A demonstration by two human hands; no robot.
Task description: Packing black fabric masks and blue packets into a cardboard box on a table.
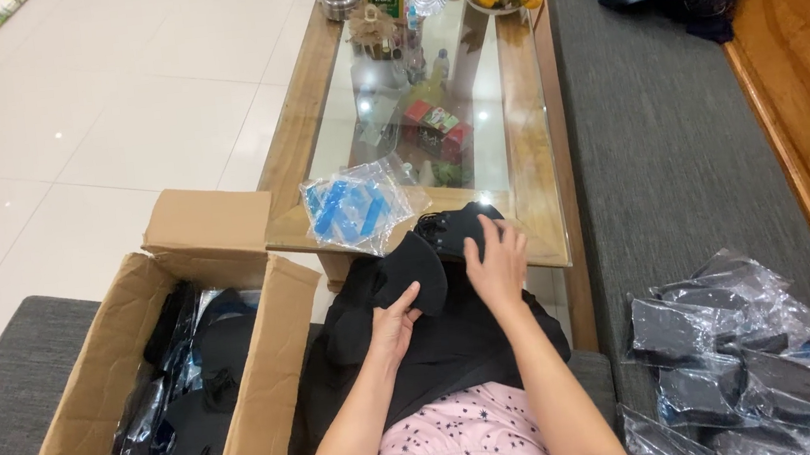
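The left hand [395, 327] pinches the lower edge of a black mask [412, 272] resting on the person's lap, fingers closed on it, while the right hand [497, 266] lies flat with fingers spread on a stack of black masks [450, 230] at the near edge of the glass coffee table [529, 144], touching rather than gripping it. An open cardboard box [270, 372] to the left holds bagged black items, a clear bag of blue pieces [355, 208] sits on the table just beyond the hands, and a heap of bagged masks [739, 353] lies on the grey cushion to the right.
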